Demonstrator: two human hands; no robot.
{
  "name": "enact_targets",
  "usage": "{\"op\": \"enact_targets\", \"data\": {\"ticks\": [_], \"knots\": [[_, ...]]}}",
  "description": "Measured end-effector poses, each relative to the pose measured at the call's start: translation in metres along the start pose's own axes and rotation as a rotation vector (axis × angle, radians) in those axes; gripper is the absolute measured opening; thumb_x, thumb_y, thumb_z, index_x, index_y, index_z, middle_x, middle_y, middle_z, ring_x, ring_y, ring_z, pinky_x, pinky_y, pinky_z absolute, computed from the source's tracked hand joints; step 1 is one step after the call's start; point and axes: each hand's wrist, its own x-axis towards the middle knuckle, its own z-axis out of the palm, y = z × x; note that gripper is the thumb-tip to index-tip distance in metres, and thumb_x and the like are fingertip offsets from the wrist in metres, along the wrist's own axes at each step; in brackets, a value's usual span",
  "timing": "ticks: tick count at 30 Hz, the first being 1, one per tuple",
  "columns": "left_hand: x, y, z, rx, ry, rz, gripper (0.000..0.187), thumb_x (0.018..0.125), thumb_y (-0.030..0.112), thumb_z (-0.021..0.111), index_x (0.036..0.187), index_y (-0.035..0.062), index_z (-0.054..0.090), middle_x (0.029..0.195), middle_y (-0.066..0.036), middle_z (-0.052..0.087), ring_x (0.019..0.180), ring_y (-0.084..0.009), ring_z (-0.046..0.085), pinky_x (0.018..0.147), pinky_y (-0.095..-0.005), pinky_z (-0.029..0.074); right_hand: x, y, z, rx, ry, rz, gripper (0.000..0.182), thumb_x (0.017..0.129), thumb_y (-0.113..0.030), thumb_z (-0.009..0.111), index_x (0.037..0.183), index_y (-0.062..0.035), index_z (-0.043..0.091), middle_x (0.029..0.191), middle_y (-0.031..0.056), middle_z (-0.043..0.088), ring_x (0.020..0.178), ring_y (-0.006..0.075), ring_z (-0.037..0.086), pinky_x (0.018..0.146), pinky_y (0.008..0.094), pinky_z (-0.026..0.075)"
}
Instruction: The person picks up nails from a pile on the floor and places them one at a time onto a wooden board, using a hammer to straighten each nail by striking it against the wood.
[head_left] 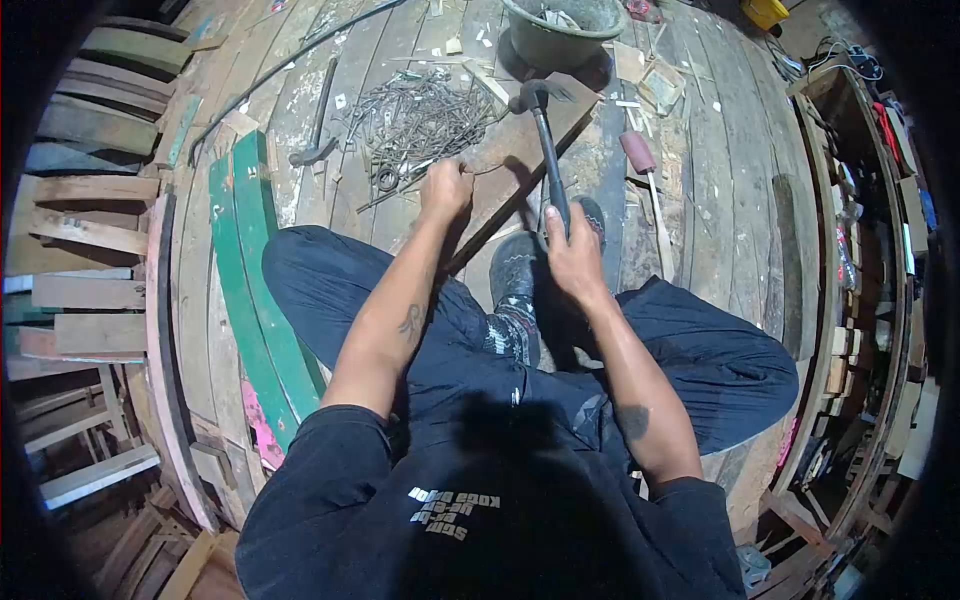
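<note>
My right hand [575,250] is closed round the handle of a claw hammer [548,150], its head over the upper part of a wooden plank [570,105]. The plank slants from my lap up towards a grey bucket. My left hand [446,190] is closed at the plank's left edge, its fingertips pinched; whatever they hold is too small to name. Just beyond my left hand lies a heap of nails [425,115] on the wooden floor.
The bucket [562,35] stands at the top. A mallet [637,152] lies to the right, another hammer [318,152] to the left. Green boards [245,240] lie beside my left knee. Stacked wood [95,210] lines the left side, a wooden shelf [830,200] the right.
</note>
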Motion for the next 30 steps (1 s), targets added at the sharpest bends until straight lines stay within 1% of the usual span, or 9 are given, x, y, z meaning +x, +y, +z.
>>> {"op": "enact_targets", "data": {"ticks": [3, 9, 12, 19, 23, 25, 26, 29, 30], "knots": [[0.001, 0.001, -0.004, 0.029, -0.032, 0.015, 0.03, 0.086, 0.029, 0.066, 0.096, 0.0014, 0.073, 0.096, -0.026, 0.071, 0.095, -0.0432, 0.068, 0.085, -0.051, 0.053, -0.009, 0.005, 0.007, -0.004, 0.003, -0.021, 0.039, 0.104, -0.038, 0.052, 0.115, -0.0016, 0.058, 0.093, 0.0333, 0.067, 0.095, 0.0532, 0.064, 0.08, 0.0556, 0.049], [0.004, 0.0, 0.0, 0.042, 0.01, 0.053, 0.031, 0.086, 0.03, 0.066, 0.099, 0.0021, 0.073, 0.099, -0.029, 0.069, 0.096, -0.0449, 0.067, 0.086, -0.0514, 0.053, -0.023, 0.019, 0.011, -0.146, -0.149, 0.111, 0.039, 0.103, -0.036, 0.052, 0.12, -0.002, 0.057, 0.093, 0.0368, 0.066, 0.096, 0.0562, 0.062, 0.082, 0.0576, 0.048], [0.003, 0.001, -0.004, 0.047, 0.001, 0.072, 0.03, 0.083, 0.022, 0.064, 0.095, -0.0041, 0.073, 0.105, -0.029, 0.069, 0.101, -0.0445, 0.067, 0.089, -0.0511, 0.054, -0.023, 0.011, 0.01, -0.134, -0.142, 0.09, 0.036, 0.103, -0.033, 0.052, 0.121, -0.0014, 0.057, 0.094, 0.0376, 0.065, 0.097, 0.0567, 0.062, 0.082, 0.0575, 0.048], [0.009, -0.011, 0.006, 0.033, 0.006, 0.094, 0.031, 0.083, 0.026, 0.066, 0.099, -0.0001, 0.072, 0.099, -0.031, 0.068, 0.096, -0.0462, 0.067, 0.085, -0.0525, 0.053, -0.024, -0.001, 0.013, -0.119, -0.082, -0.036, 0.032, 0.104, -0.028, 0.052, 0.121, -0.0013, 0.051, 0.085, 0.0368, 0.064, 0.088, 0.0571, 0.062, 0.073, 0.06, 0.047], [0.01, -0.003, -0.002, 0.009, -0.07, 0.042, 0.029, 0.082, 0.022, 0.067, 0.091, -0.0047, 0.074, 0.102, -0.03, 0.069, 0.1, -0.0443, 0.068, 0.089, -0.0499, 0.054, -0.026, 0.004, 0.018, -0.214, -0.171, 0.079, 0.037, 0.105, -0.034, 0.049, 0.119, 0.0001, 0.049, 0.089, 0.0408, 0.062, 0.093, 0.0605, 0.059, 0.077, 0.0625, 0.044], [0.011, -0.004, -0.003, 0.019, -0.062, 0.07, 0.029, 0.081, 0.022, 0.067, 0.093, -0.0034, 0.074, 0.101, -0.03, 0.069, 0.099, -0.0444, 0.068, 0.089, -0.0501, 0.054, -0.026, 0.015, 0.023, -0.274, -0.208, 0.117, 0.038, 0.104, -0.035, 0.05, 0.12, -0.0005, 0.049, 0.088, 0.0413, 0.062, 0.092, 0.0619, 0.058, 0.078, 0.0629, 0.045], [0.012, -0.004, -0.003, 0.014, -0.065, 0.083, 0.028, 0.081, 0.022, 0.067, 0.093, -0.0025, 0.074, 0.102, -0.03, 0.069, 0.099, -0.0446, 0.068, 0.089, -0.0503, 0.054, -0.026, 0.02, 0.024, -0.307, -0.191, 0.079, 0.034, 0.104, -0.031, 0.051, 0.119, -0.0005, 0.05, 0.083, 0.0387, 0.063, 0.084, 0.0575, 0.062, 0.071, 0.0616, 0.047], [0.006, 0.005, -0.009, 0.0, -0.093, 0.008, 0.025, 0.081, 0.02, 0.068, 0.094, -0.0007, 0.075, 0.102, -0.028, 0.07, 0.098, -0.0437, 0.068, 0.088, -0.0502, 0.054, -0.025, -0.005, 0.017, -0.205, -0.175, 0.101, 0.037, 0.104, -0.034, 0.05, 0.123, -0.0019, 0.05, 0.087, 0.0392, 0.063, 0.09, 0.0584, 0.062, 0.075, 0.0611, 0.046], [0.008, 0.005, -0.009, 0.011, -0.097, 0.024, 0.026, 0.081, 0.02, 0.068, 0.094, -0.0008, 0.074, 0.101, -0.028, 0.07, 0.098, -0.0434, 0.068, 0.088, -0.05, 0.054, -0.021, -0.009, 0.016, -0.19, -0.162, 0.069, 0.035, 0.105, -0.031, 0.051, 0.124, -0.0021, 0.051, 0.086, 0.0366, 0.064, 0.089, 0.0551, 0.064, 0.073, 0.0586, 0.046]]}}
